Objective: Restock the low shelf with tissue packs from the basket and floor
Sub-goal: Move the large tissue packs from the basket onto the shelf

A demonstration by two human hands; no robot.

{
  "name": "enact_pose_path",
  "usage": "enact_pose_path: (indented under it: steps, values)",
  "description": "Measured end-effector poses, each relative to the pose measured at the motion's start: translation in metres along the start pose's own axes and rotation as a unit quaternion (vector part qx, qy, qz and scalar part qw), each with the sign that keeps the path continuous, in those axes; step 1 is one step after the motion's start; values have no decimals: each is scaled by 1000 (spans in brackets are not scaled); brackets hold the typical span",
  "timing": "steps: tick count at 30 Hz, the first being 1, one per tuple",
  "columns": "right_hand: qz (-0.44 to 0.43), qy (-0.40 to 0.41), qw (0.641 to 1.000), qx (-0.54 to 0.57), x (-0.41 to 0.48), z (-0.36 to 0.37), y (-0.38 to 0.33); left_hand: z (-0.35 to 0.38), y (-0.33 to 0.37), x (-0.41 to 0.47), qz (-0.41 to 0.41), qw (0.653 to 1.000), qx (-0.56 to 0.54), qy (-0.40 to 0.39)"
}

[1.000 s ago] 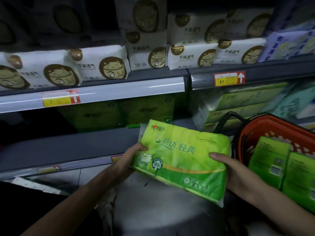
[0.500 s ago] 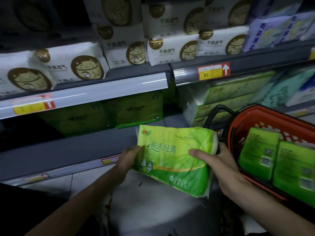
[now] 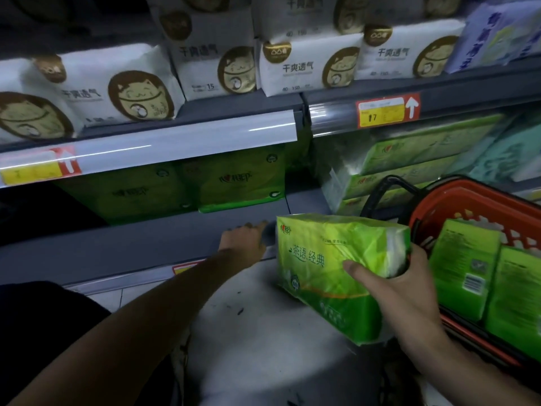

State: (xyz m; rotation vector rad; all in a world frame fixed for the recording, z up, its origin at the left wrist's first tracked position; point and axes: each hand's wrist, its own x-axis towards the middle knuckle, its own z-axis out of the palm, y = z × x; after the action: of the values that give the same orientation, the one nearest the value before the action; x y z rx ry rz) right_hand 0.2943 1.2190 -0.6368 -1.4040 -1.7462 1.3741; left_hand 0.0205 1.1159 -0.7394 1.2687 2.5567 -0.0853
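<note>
**One green pack in our right hand, in front of the low shelf**

We hold the green tissue pack (image 3: pixel 328 268) in the air in front of the low shelf (image 3: pixel 140 247), its printed face turned up toward us and its far end tilted toward the shelf edge. Our right hand (image 3: pixel 404 291) grips it from the four o'clock side: the thumb lies across the printed face and the fingers curl round the pale end of the pack. The pack touches neither the shelf nor the basket.

At nine o'clock from the pack, our left hand (image 3: pixel 246 240) rests on the front of the low shelf. Its fingers are stretched forward and laid flat on the grey board, and it holds nothing.

At three o'clock from the pack stands the red basket (image 3: pixel 468 200), its black handle (image 3: pixel 380 189) raised at the near corner. Two more green packs (image 3: pixel 468 265) stand on end inside it, barcodes toward us.

At eleven o'clock, deep in the low shelf, a row of green packs (image 3: pixel 240 183) stands against the back in shadow, with bare board in front of them. At one o'clock, in the next bay, stacked green packs (image 3: pixel 409 159) lie on their sides.

At twelve o'clock, on the shelf above, sit white packs with a cat emblem (image 3: pixel 123 92). A yellow price tag (image 3: pixel 380 114) with a white arrow is fixed to that shelf's front rail.
</note>
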Motion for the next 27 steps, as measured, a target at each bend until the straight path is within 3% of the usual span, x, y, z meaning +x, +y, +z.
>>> enact_pose_path:
  steps: [8, 12, 27]
  values:
    - [-3, 14, 999, -35, 1, 4, 5, -3, 31, 92, 11, 989, 146, 8]
    - [5, 17, 999, -46, 2, 4, 3, 0, 34, 126, 13, 984, 176, -35]
    - [27, 28, 998, -58, 9, 8, -4, 18, 12, 128, -41, 973, 220, -46]
